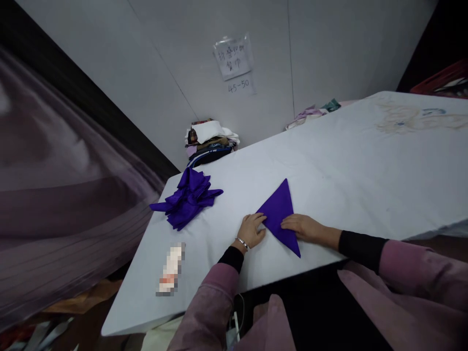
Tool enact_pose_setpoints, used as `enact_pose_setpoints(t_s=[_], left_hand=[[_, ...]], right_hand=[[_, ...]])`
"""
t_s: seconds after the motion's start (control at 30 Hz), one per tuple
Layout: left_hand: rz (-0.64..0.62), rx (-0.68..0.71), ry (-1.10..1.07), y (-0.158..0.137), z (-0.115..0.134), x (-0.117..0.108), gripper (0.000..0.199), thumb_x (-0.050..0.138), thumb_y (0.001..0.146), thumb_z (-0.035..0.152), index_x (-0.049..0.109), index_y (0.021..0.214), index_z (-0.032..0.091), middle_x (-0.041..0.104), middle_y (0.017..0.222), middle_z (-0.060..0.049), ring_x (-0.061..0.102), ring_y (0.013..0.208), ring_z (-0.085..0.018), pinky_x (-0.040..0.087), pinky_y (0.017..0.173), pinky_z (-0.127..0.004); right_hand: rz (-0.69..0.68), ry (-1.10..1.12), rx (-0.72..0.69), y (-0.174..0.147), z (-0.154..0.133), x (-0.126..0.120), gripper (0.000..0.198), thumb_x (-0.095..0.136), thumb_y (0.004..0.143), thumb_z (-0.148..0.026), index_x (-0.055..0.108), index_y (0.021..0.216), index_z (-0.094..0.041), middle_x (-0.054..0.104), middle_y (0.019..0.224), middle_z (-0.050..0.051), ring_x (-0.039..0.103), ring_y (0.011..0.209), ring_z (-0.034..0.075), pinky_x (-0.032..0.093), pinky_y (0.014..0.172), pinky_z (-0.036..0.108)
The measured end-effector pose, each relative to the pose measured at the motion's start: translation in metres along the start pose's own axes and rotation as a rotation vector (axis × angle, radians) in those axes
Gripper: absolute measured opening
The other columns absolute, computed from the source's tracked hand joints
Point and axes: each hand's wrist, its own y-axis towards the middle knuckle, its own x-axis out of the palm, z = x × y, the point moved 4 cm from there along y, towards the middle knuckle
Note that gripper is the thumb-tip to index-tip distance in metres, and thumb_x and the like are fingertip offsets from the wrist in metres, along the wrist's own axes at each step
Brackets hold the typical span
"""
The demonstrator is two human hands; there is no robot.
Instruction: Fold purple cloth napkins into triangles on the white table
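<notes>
A purple cloth napkin [278, 209], folded into a triangle, lies flat on the white-covered table [343, 170] in front of me. My left hand [251, 231], with a bracelet at the wrist, rests at its left corner. The fingertips touch the cloth there, and the thumb is apart from them over the table. Stretched flat, the fingers of my right hand [302, 227] lie on the napkin's right edge. To the left is a loose, crumpled heap of purple cloths [190, 199].
A blurred-out item [171, 270] lies near the table's left end. Behind the table are a stack of folded fabrics [210, 141] and more cloths [310, 114]. A handwritten sign [234, 58] hangs on the grey wall. Sheer fabric [73, 195] hangs at the left.
</notes>
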Motion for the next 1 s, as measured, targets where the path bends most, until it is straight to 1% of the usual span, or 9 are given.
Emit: enact_pose_setpoints(t_s=[0.1,0.2,0.3,0.4,0.47,0.6,0.8,0.9,1.0], left_hand=[[0.044,-0.018,-0.042,0.002,-0.004,0.0,0.053,0.063,0.07,0.019,0.056,0.122,0.023,0.056,0.128,-0.006,0.047,0.12,-0.022,0.03,0.106,-0.04],[0.099,-0.052,-0.075,0.01,-0.01,0.0,0.051,0.065,0.071,0.02,0.057,0.121,0.022,0.06,0.122,-0.006,0.05,0.115,-0.022,0.034,0.103,-0.039],[0.136,-0.105,-0.139,0.023,-0.018,0.001,0.045,0.064,0.075,0.021,0.058,0.119,0.022,0.064,0.114,-0.005,0.055,0.108,-0.02,0.039,0.099,-0.037],[0.176,-0.212,-0.249,0.035,-0.026,0.003,0.038,0.063,0.077,0.02,0.062,0.115,0.023,0.068,0.105,-0.003,0.059,0.1,-0.017,0.044,0.093,-0.032],[0.199,-0.275,-0.297,0.04,-0.03,0.005,0.034,0.062,0.078,0.019,0.064,0.111,0.024,0.069,0.101,-0.002,0.061,0.095,-0.016,0.047,0.09,-0.03],[0.214,-0.308,-0.323,0.045,-0.031,0.007,0.026,0.062,0.079,0.017,0.067,0.103,0.022,0.07,0.096,-0.003,0.063,0.089,-0.014,0.049,0.086,-0.028],[0.215,-0.304,-0.366,0.045,-0.035,0.009,0.024,0.063,0.077,0.015,0.068,0.1,0.02,0.071,0.092,-0.003,0.064,0.085,-0.013,0.05,0.082,-0.028],[0.22,-0.284,-0.368,0.045,-0.037,0.01,0.024,0.063,0.077,0.016,0.069,0.099,0.021,0.07,0.089,-0.001,0.064,0.084,-0.014,0.051,0.082,-0.03],[0.238,-0.256,-0.363,0.043,-0.038,0.01,0.024,0.063,0.076,0.016,0.069,0.099,0.021,0.07,0.087,-0.001,0.063,0.083,-0.015,0.051,0.082,-0.031]], right_hand=[[0.127,0.297,0.266,0.003,0.006,-0.007,0.033,0.045,0.084,-0.025,0.064,0.112,-0.024,0.067,0.111,0.005,0.061,0.101,0.022,0.047,0.091,0.042],[0.266,0.699,0.575,0.006,0.019,-0.013,0.029,0.051,0.084,-0.036,0.066,0.102,-0.019,0.07,0.099,0.005,0.065,0.09,0.022,0.051,0.085,0.042],[0.34,1.049,0.744,0.014,0.031,-0.018,0.028,0.061,0.08,-0.038,0.067,0.096,-0.015,0.071,0.093,0.007,0.066,0.083,0.022,0.052,0.084,0.042],[0.377,1.241,0.873,0.023,0.043,-0.024,0.022,0.067,0.076,-0.028,0.065,0.093,-0.015,0.071,0.092,0.01,0.067,0.081,0.022,0.054,0.084,0.04],[0.382,1.279,0.949,0.026,0.051,-0.027,0.021,0.067,0.075,-0.022,0.064,0.094,-0.014,0.071,0.092,0.01,0.067,0.08,0.021,0.055,0.082,0.039],[0.365,1.259,0.999,0.032,0.063,-0.034,0.022,0.064,0.077,-0.019,0.06,0.098,-0.015,0.07,0.091,0.009,0.067,0.078,0.019,0.057,0.075,0.035],[0.368,1.057,1.071,0.042,0.08,-0.047,0.017,0.066,0.078,-0.025,0.059,0.09,-0.016,0.068,0.08,0.007,0.064,0.066,0.017,0.054,0.054,0.026],[0.368,0.972,1.101,0.047,0.085,-0.054,0.019,0.066,0.078,-0.029,0.059,0.088,-0.015,0.066,0.077,0.008,0.062,0.063,0.016,0.051,0.05,0.025],[0.355,0.945,1.082,0.051,0.089,-0.059,0.022,0.066,0.078,-0.033,0.061,0.086,-0.014,0.065,0.076,0.008,0.06,0.064,0.015,0.05,0.051,0.024]])
